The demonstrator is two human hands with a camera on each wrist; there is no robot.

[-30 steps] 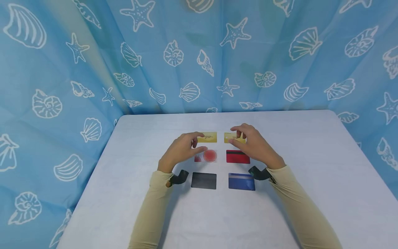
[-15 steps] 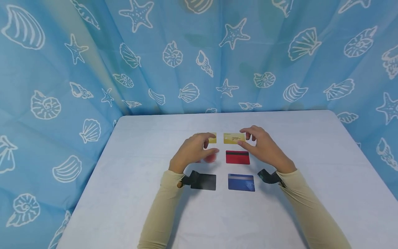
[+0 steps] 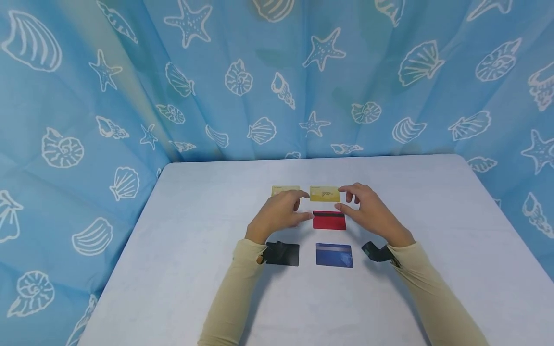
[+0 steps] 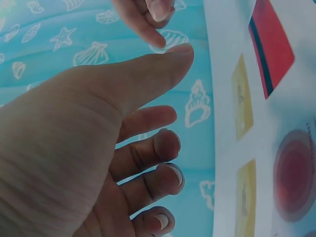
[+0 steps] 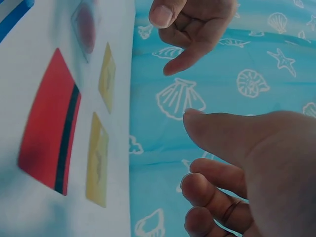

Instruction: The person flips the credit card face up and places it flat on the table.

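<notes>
My left hand hovers over the left column of cards, fingers loosely bent and holding nothing. It hides a card with a red circle in the head view and partly covers the left yellow card. Just right of the other yellow card is my right hand, its thumb and fingers apart with nothing between them. Below that card lies a red card with a dark stripe, between the two thumbs. Closer to me are a black card, overlapped by the left wrist camera, and a blue card.
The cards lie flat in two columns on a white-covered table. A blue curtain with white shells and starfish hangs behind the table and along its left side.
Both hands have shifted to the right and slightly toward me. The left hand now covers the circle card, while the right hand has moved off the right yellow card. The cards have stayed put.
</notes>
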